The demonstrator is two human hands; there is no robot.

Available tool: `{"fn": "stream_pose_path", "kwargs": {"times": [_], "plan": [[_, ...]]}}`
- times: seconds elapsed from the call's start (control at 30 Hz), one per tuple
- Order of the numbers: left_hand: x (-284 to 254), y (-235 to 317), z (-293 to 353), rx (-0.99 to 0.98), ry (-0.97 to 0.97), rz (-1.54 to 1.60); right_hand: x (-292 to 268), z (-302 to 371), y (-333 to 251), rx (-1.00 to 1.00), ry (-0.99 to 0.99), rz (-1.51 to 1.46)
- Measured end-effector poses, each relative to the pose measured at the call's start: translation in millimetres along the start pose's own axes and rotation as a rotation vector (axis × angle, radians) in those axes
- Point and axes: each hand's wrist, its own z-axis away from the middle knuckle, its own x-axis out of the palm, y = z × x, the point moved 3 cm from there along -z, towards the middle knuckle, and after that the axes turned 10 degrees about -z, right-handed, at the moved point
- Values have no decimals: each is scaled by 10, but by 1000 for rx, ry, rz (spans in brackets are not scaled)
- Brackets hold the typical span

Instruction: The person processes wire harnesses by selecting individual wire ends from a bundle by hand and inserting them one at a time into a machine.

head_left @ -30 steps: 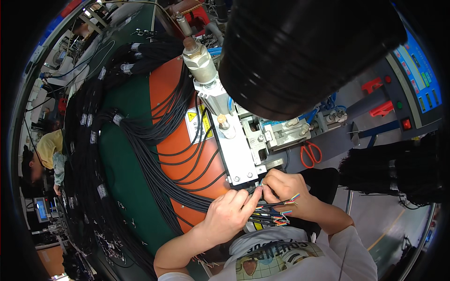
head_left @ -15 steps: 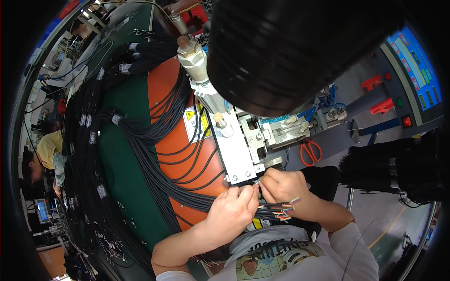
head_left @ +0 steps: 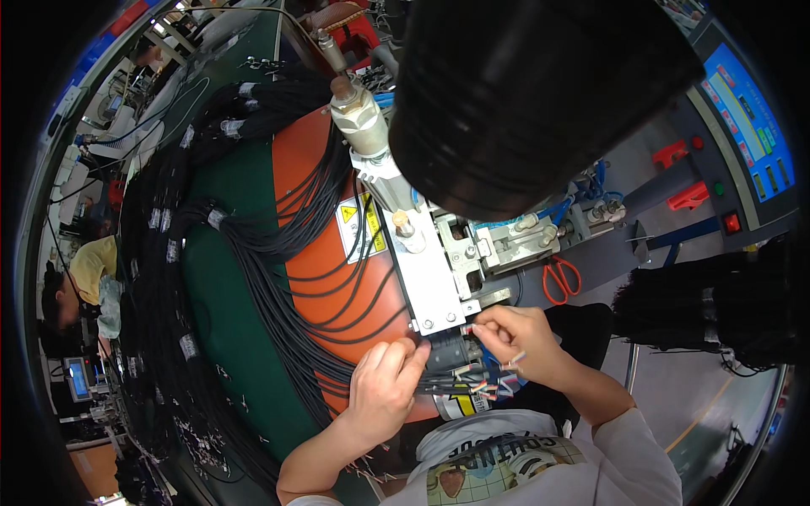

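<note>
Just below the white metal plate (head_left: pixel 429 291) of a machine, my two hands sit a little apart. My left hand (head_left: pixel 384 388) is closed, thumb and forefinger together beside the plate's near corner; whatever they grip is hidden. On the other side, my right hand (head_left: pixel 525 344) pinches at the plate's lower edge, on something too small to make out. Coloured wire ends (head_left: pixel 513 362) show against that hand. Between the hands is a dark cylindrical part (head_left: pixel 447 350). Below it, several black cables end in stripped, multicoloured wires (head_left: pixel 485 388).
Bundled black cables (head_left: pixel 270 295) run across an orange panel (head_left: pixel 337 295) and a green table (head_left: pixel 211 320). A large black tube (head_left: pixel 540 101) hangs overhead. Red-handled scissors (head_left: pixel 560 280) lie right of the machine, near a control screen (head_left: pixel 747 118). Another person (head_left: pixel 84 278) is far left.
My left hand has drawn back to the left, away from my right hand, and the dark cylindrical part now shows between them. My right hand stays near the plate's edge.
</note>
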Motion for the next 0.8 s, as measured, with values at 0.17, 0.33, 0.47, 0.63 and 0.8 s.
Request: {"fn": "stream_pose_path", "kwargs": {"times": [0.17, 0.33, 0.47, 0.63, 0.8], "plan": [[20, -68, -21, -19, 47, -35, -15, 125, -24, 265, -144, -892], [9, 41, -59, 150, 55, 256, 18, 100, -90, 31, -152, -777], [101, 37, -72, 63, 9, 322, 111, 92, -39, 72, -154, -513], [91, 85, -82, 82, 134, 245, 120, 116, 87, 345, -184, -1051], [124, 147, -67, 163, 143, 132, 168, 157, 31, 198, -60, -861]]}}
